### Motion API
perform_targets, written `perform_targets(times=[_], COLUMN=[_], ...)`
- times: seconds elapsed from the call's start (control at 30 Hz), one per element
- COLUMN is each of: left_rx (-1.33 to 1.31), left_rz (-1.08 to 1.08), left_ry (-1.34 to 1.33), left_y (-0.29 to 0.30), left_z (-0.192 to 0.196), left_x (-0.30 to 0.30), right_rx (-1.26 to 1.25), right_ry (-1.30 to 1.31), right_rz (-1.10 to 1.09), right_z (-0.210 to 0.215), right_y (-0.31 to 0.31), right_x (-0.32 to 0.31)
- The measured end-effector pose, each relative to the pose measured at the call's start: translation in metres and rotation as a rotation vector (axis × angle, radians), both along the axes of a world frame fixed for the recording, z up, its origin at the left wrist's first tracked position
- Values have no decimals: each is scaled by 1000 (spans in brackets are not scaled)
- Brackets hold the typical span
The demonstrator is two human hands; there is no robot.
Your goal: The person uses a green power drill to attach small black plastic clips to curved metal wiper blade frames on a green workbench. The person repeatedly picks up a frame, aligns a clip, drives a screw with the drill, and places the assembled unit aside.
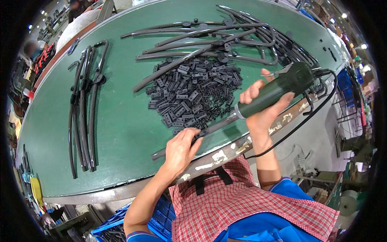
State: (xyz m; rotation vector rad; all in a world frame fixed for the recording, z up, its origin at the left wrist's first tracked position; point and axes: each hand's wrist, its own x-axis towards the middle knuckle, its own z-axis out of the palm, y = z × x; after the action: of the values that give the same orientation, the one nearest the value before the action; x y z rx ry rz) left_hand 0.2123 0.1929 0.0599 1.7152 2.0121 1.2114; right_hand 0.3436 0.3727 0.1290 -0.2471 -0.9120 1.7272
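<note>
My right hand (pixel 264 105) is wrapped round a dark green electric screwdriver (pixel 278 86), tilted with its silver-collared nose toward the lower left. My left hand (pixel 181 148) grips a dark grey tube (pixel 160 154) lying near the table's front edge. By its fingertips, a small black block (pixel 200 133) sits against the tube. The screwdriver's nose lines up with the tube, and I cannot make out where its bit ends. Just beyond my left hand is a heap of black rectangular blocks (pixel 181 97), with small dark screws (pixel 215 101) heaped at its right side.
Several bent dark tubes with round black fittings (pixel 209 40) lie across the far side of the green table (pixel 121 133). A further bunch of tubes (pixel 84 121) lies at the left. A black cord (pixel 322 107) loops from the screwdriver past the table's worn edge. Blue crates (pixel 161 218) stand below.
</note>
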Motion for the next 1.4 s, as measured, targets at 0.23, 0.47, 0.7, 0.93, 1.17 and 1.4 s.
perform_targets(times=[0.23,0.47,0.7,0.93,1.17,1.4], left_rx=[-53,-24,-40,-67,-34,-84], left_rz=[-9,-79,-40,119,52,114], left_ry=[-78,-227,-408,-1094,-1560,-1616], left_y=[5,35,41,36,35,35], left_z=[19,26,18,15,5,7], left_x=[0,-4,-3,-19,-32,-33], right_rx=[243,122,26,-15,26,148], right_ry=[-343,-31,87,130,153,184], right_rz=[-85,40,52,9,-4,74], right_z=[-22,7,17,15,10,7], right_y=[-8,-11,-19,-25,-38,-37], right_x=[-17,-11,-17,-23,-49,-54])
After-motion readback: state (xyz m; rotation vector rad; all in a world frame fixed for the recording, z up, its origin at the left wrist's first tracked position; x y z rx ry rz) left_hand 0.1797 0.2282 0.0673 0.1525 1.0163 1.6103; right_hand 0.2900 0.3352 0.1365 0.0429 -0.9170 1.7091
